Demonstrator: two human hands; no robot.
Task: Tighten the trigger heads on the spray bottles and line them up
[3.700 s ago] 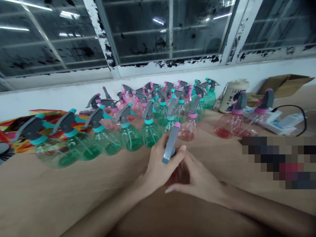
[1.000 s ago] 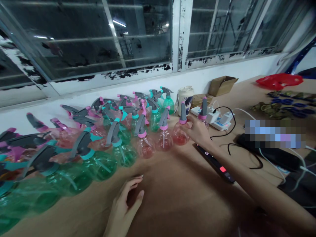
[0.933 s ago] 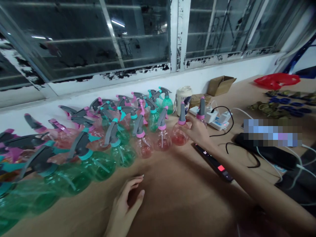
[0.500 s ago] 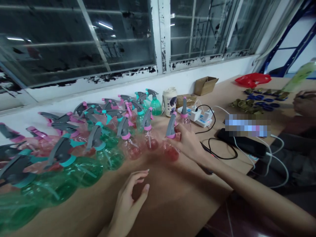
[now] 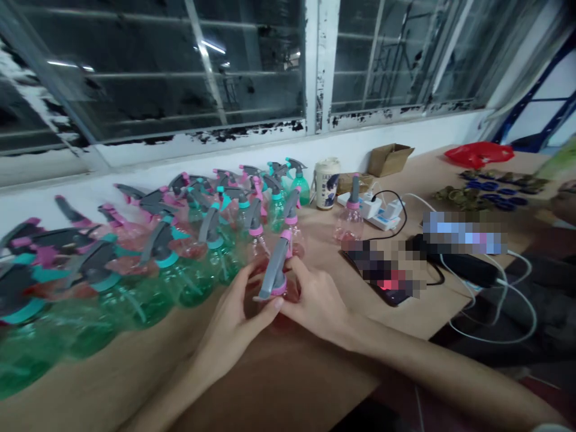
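Observation:
Both my hands hold one pink spray bottle (image 5: 275, 273) with a grey trigger head and pink collar, just above the brown table (image 5: 315, 384). My left hand (image 5: 234, 318) cups its left side, fingers curled round the body. My right hand (image 5: 317, 303) wraps the right side, thumb up by the collar. The bottle's body is mostly hidden behind my fingers. Just beyond it stand several more pink spray bottles (image 5: 256, 237) and green spray bottles (image 5: 216, 258) in rows running left along the wall.
A lone pink bottle (image 5: 351, 213) stands to the right by a white power strip (image 5: 382, 210) with black and white cables. A white jar (image 5: 327, 183), a cardboard box (image 5: 390, 158), a red bag (image 5: 479, 154) and small dark parts (image 5: 486, 189) lie further right. Another person's hand (image 5: 564, 201) shows at the right edge.
My right hand has brought a pink bottle back from the right end of the row to the middle. My left hand rose from the table and closed on it.

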